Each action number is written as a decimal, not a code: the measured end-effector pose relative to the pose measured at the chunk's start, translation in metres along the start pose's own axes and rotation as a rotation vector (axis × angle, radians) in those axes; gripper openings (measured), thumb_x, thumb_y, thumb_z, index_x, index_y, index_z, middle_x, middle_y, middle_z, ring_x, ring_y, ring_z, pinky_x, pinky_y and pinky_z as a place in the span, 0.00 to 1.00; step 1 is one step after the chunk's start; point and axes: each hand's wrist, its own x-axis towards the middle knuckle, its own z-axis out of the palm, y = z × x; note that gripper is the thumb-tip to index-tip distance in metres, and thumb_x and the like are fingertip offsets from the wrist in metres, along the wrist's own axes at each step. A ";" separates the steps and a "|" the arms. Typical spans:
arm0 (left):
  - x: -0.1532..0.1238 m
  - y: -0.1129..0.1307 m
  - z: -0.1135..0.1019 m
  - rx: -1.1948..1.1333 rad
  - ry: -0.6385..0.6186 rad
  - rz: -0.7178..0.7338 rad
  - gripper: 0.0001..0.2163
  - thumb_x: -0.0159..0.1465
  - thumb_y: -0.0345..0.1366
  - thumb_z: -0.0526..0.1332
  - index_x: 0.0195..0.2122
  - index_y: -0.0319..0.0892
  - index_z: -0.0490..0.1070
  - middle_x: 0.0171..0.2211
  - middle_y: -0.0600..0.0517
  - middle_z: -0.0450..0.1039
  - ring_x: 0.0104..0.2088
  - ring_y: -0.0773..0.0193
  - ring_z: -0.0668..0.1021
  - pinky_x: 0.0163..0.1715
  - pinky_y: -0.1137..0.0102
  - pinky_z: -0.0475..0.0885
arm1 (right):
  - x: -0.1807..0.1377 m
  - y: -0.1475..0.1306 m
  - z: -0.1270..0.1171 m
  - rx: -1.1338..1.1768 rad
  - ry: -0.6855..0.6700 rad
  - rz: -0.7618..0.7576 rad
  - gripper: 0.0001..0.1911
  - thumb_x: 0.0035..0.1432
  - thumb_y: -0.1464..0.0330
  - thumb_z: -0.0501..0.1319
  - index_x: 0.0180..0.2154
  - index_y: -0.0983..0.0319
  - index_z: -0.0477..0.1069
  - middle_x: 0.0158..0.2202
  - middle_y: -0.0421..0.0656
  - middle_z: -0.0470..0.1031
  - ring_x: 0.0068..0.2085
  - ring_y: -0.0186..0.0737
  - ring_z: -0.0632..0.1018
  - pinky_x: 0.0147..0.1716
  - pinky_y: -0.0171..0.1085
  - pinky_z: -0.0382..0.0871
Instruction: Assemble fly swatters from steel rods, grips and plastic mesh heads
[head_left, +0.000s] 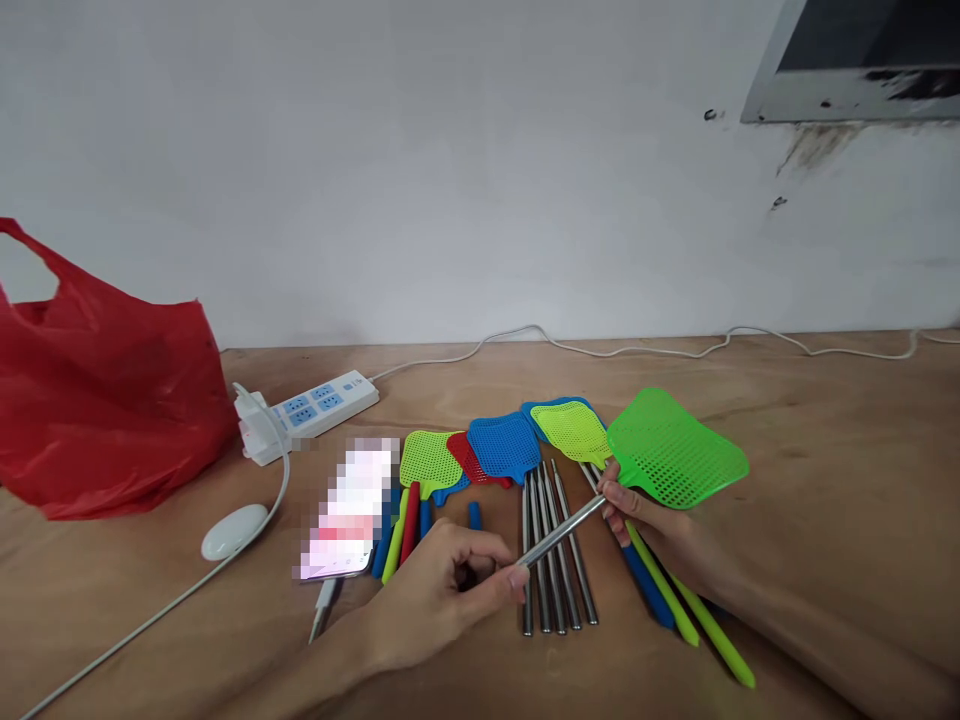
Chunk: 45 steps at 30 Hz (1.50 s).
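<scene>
My left hand (442,595) pinches the lower end of a silver metal rod (566,525) between thumb and fingers. At the rod's other end, my right hand (634,508) is closed around the neck of a bright green fly swatter head (675,450). The fingers hide how rod and neck meet. Below the rod, several loose metal rods (556,580) lie side by side. Swatter heads in yellow-green (431,460), red (474,462) and blue (504,445) overlap behind my hands. Colored handles, such as a red handle (409,522), lie partly behind my left hand.
On the left are a red plastic bag (112,400), a white power strip (326,410), a lit phone (349,510) with a charging cable, and a white mouse-shaped object (234,532). Yellow-green handles (712,630) and a blue handle (649,590) lie under my right arm. A wall bounds the wooden table (847,480).
</scene>
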 end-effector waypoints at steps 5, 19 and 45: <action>-0.003 0.000 -0.007 0.107 0.015 0.000 0.17 0.69 0.49 0.57 0.40 0.41 0.77 0.24 0.57 0.59 0.25 0.68 0.62 0.22 0.74 0.55 | 0.003 -0.004 -0.007 0.144 -0.020 -0.046 0.20 0.51 0.49 0.67 0.27 0.60 0.76 0.21 0.41 0.74 0.23 0.38 0.74 0.23 0.36 0.70; -0.005 0.003 -0.009 0.256 0.032 0.081 0.19 0.73 0.48 0.50 0.36 0.42 0.72 0.28 0.54 0.68 0.29 0.65 0.67 0.29 0.71 0.61 | -0.007 0.011 0.004 -0.016 -0.100 -0.085 0.24 0.62 0.46 0.57 0.36 0.60 0.75 0.19 0.40 0.73 0.17 0.37 0.70 0.15 0.34 0.65; -0.006 0.007 0.001 0.135 0.011 0.125 0.24 0.74 0.51 0.48 0.36 0.41 0.77 0.23 0.55 0.67 0.24 0.67 0.67 0.24 0.73 0.60 | -0.008 -0.010 0.011 0.065 -0.055 0.081 0.23 0.51 0.46 0.65 0.26 0.59 0.71 0.26 0.43 0.75 0.22 0.35 0.71 0.16 0.31 0.66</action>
